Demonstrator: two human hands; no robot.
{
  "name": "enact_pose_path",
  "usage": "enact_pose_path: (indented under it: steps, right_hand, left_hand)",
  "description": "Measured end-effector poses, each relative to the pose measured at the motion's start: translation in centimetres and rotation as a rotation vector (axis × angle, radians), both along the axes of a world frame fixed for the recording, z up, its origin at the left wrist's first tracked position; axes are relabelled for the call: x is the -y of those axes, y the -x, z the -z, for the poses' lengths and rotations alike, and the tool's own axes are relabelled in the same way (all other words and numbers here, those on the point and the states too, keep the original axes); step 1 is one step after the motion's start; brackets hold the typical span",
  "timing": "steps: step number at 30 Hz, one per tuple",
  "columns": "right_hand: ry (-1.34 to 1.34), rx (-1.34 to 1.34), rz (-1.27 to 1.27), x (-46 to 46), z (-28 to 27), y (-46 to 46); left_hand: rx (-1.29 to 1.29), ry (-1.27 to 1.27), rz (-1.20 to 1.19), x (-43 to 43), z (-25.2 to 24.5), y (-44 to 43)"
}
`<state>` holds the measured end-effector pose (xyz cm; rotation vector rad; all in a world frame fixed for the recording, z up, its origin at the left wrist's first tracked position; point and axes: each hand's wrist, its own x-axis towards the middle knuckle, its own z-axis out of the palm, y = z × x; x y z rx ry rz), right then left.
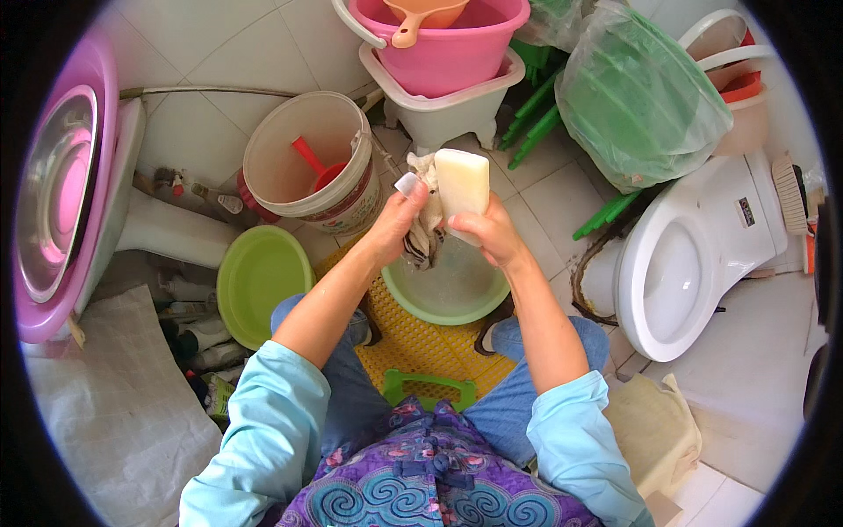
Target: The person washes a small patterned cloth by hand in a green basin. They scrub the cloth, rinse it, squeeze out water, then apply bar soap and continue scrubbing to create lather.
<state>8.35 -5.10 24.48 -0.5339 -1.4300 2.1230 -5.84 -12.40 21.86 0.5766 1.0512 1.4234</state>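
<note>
My left hand [398, 221] grips a wet, bunched cloth [427, 230], light with dark stripes at its lower end. A small whitish, translucent piece [407, 184] sticks up by my left thumb; I cannot tell what it is. In my right hand [490, 230] is a large pale yellow bar of soap [463, 179], held upright with the thumb across its lower part, close beside the cloth. Both hands are above a light green basin [448, 290] holding cloudy water, on the floor between my feet.
A green basin [265, 286] stands left, beyond it a white bucket [306, 155] with a red ladle [316, 165]. Ahead are stacked tubs [441, 39]; at right, a toilet [672, 283] and a bagged green item [642, 99]. A yellow mat [408, 336] lies underfoot.
</note>
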Motion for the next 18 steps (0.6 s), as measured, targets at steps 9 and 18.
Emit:
enact_pose_path:
  steps: [9, 18]
  right_hand:
    - [-0.161, 0.109, 0.131, -0.9, 2.8, -0.1]
    - [-0.164, 0.194, 0.301, 0.8, 3.0, 0.8]
  left_hand:
    - [0.03, -0.05, -0.212, -1.4, 0.2, -0.1]
    - [-0.126, 0.063, -0.353, -3.0, 0.6, -1.7]
